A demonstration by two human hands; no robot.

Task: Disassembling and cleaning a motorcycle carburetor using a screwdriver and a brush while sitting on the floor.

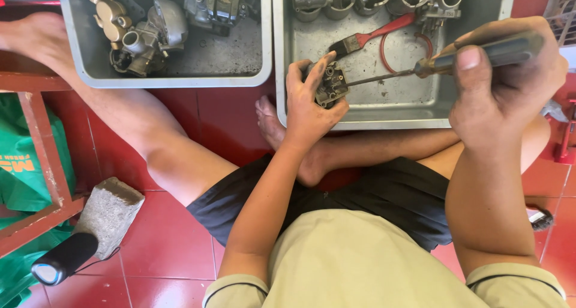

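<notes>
My left hand (306, 101) grips a small metal carburetor part (330, 84), fingers wrapped tight around it, at centre frame over the near edge of the right-hand grey tray (384, 113). My right hand (501, 83), upper right, is clenched around a screwdriver (432, 65) whose tip meets the part.

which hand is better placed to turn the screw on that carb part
Right. The right hand grips the screwdriver, its tip at the carb part, which the left hand holds over the tray.
</notes>
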